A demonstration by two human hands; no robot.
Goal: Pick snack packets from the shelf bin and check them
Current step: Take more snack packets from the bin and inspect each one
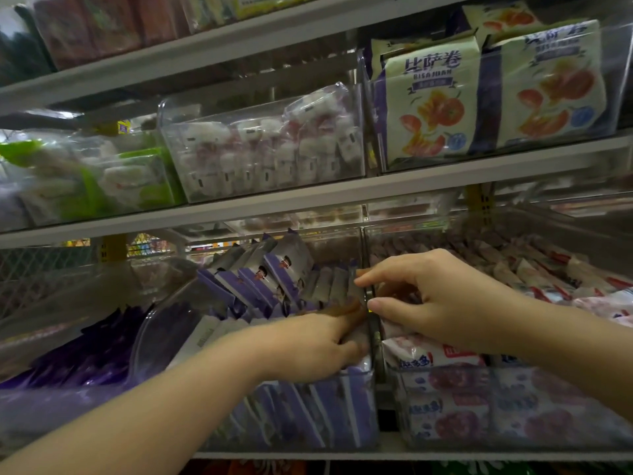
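Note:
A clear shelf bin (356,406) on the lower shelf holds several purple-and-silver snack packets (274,272) standing in rows. My left hand (308,344) reaches into the bin from the lower left, its fingers curled down among the packets at the bin's right side; which packet it grips is hidden. My right hand (435,296) hovers over the divider between this bin and its right neighbour, its index finger and thumb touching the tops of the silver packets (339,286); whether they pinch one is unclear.
The right neighbour bin (496,440) holds white packets with red and blue print. A left bin (68,358) holds dark purple packets. The shelf above carries clear bins of white wrapped sweets (260,149) and pizza-roll bags (431,101).

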